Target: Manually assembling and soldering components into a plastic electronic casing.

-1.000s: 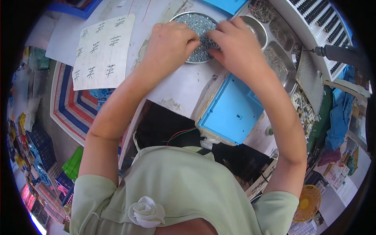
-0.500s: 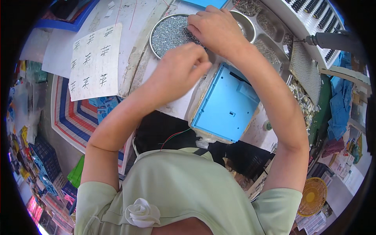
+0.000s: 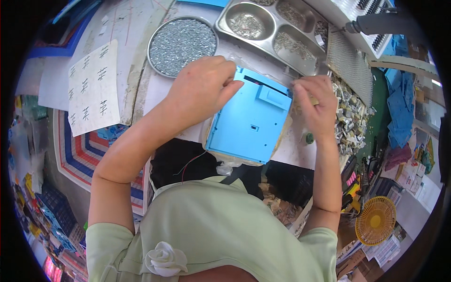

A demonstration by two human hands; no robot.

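A light-blue plastic panel point(image 3: 249, 117) with raised edges, a slot and small holes lies on a padded support point(image 3: 216, 156) at the table's front. My left hand point(image 3: 204, 89) is closed at the panel's upper left corner, its thumb lying along the curled fingers; whatever it may hold is hidden. Beside the panel's upper right corner, my right hand point(image 3: 320, 101) is also closed, fingers bent toward the thumb, and I cannot make out anything in it. A round metal dish point(image 3: 149, 52) heaped with small silvery metal pieces stands just beyond my left hand.
A steel compartment tray point(image 3: 277, 29) with small metal parts stands at the back. Silvery metal pieces point(image 3: 350, 123) are heaped on the right, below a perforated sheet point(image 3: 350, 66). A power screwdriver point(image 3: 376, 23) juts in at upper right. A paper with handwriting point(image 3: 96, 87) lies at left.
My right hand has moved from above the round dish to the panel's right side. The left hand now reaches the panel's upper left corner. The whole view has shifted.
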